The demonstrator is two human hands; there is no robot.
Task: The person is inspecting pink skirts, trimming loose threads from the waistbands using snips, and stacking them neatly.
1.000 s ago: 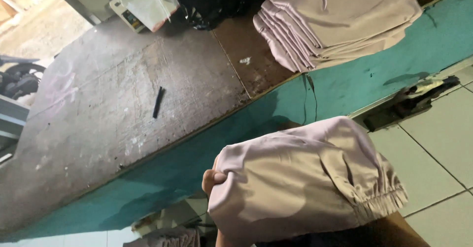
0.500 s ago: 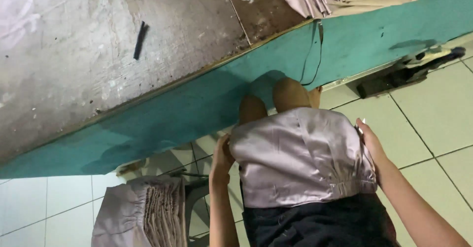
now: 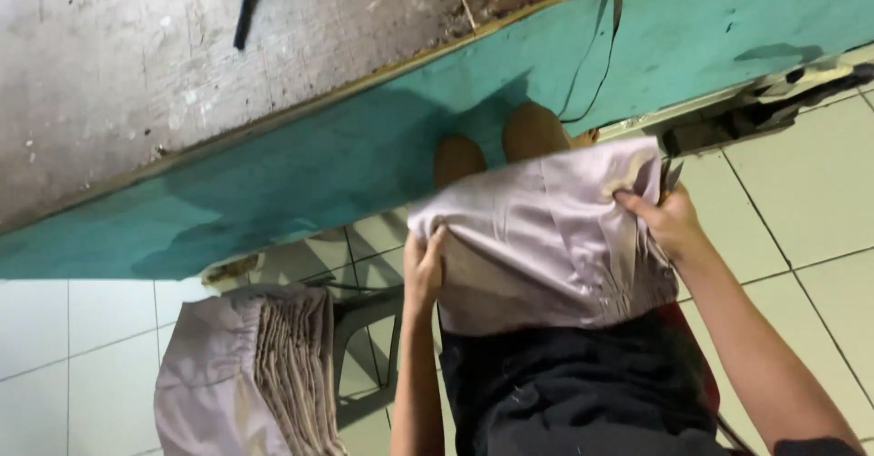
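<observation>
A pale pink-grey folded garment [image 3: 546, 247] with a gathered elastic edge lies spread over my lap, above dark trousers [image 3: 583, 392]. My left hand [image 3: 423, 269] grips its left edge. At the garment's upper right corner my right hand [image 3: 669, 224] pinches the cloth; a small dark tool shows beside the fingers. My two knees [image 3: 496, 146] stick out beyond the garment, close to the teal side of the table [image 3: 364, 137].
A stack of several similar folded garments [image 3: 264, 365] rests on a grey plastic stool at my lower left. The worn grey tabletop [image 3: 182, 65] carries a small black stick [image 3: 244, 10]. White floor tiles [image 3: 810, 192] lie to the right, with a dark object under the table edge.
The view has tilted further down toward my lap. The garment came down from in front of me onto my thighs, and both hands now hold its edges.
</observation>
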